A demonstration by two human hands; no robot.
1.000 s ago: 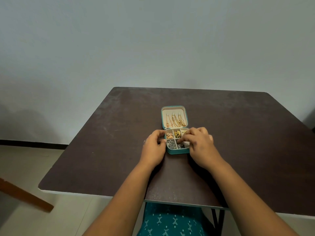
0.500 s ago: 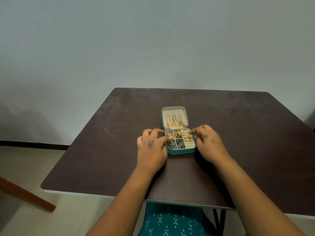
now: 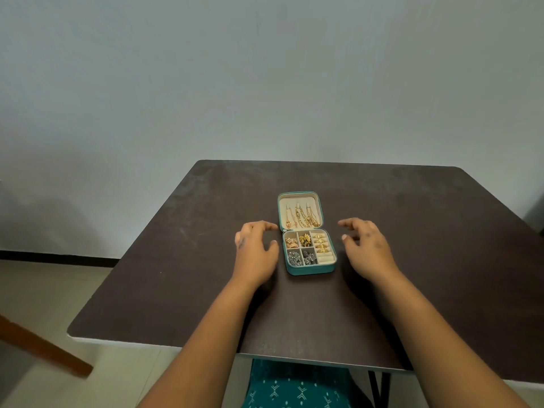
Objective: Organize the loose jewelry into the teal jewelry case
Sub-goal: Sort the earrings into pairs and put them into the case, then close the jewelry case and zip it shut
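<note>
Left hand and right hand hover, fingers loosely curled.

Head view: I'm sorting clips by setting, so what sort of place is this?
Probably a plain room at home, not a workshop: a dark table stands against a bare wall over a tiled floor, and the only thing on it is an open teal case of jewelry.

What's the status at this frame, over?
Left hand and right hand open, flanking the case. Teal jewelry case lid open, compartments filled. Nothing obstructing.
</note>
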